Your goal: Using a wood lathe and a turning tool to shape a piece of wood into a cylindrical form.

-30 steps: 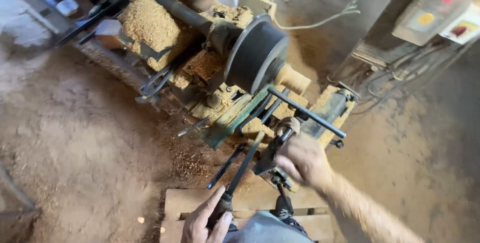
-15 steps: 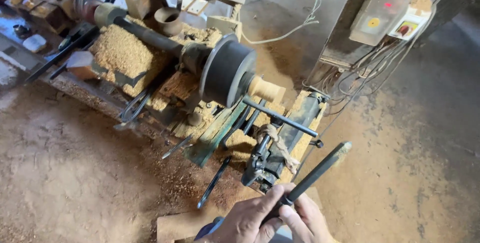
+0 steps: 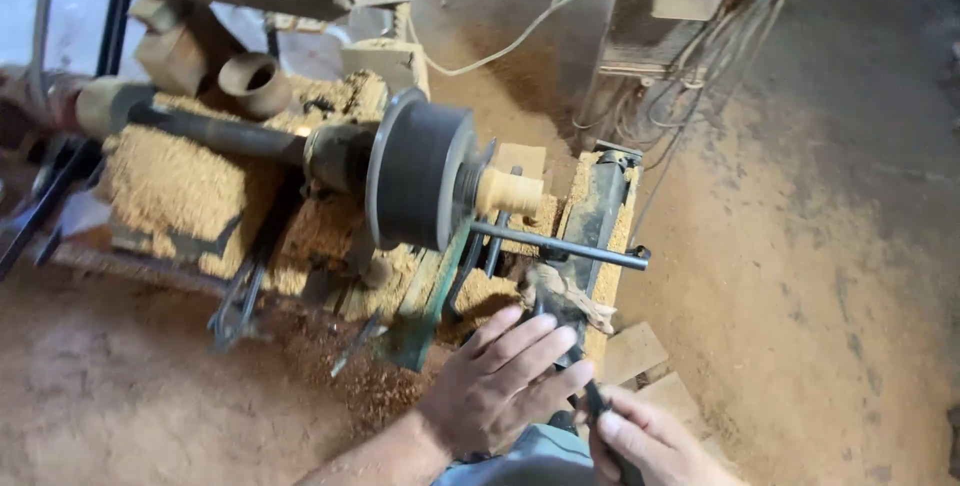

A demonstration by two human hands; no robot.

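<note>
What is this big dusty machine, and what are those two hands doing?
You see this through a camera on the person's head, looking down. The sawdust-covered machine looks like a wood lathe: a dark round metal disc holds a small pale wooden cylinder. A thin black metal bar runs just below it. Yellow-brown sawdust is piled on the machine. The left hand rests on a dark part of the machine. The right hand grips a thin dark tool handle.
</note>
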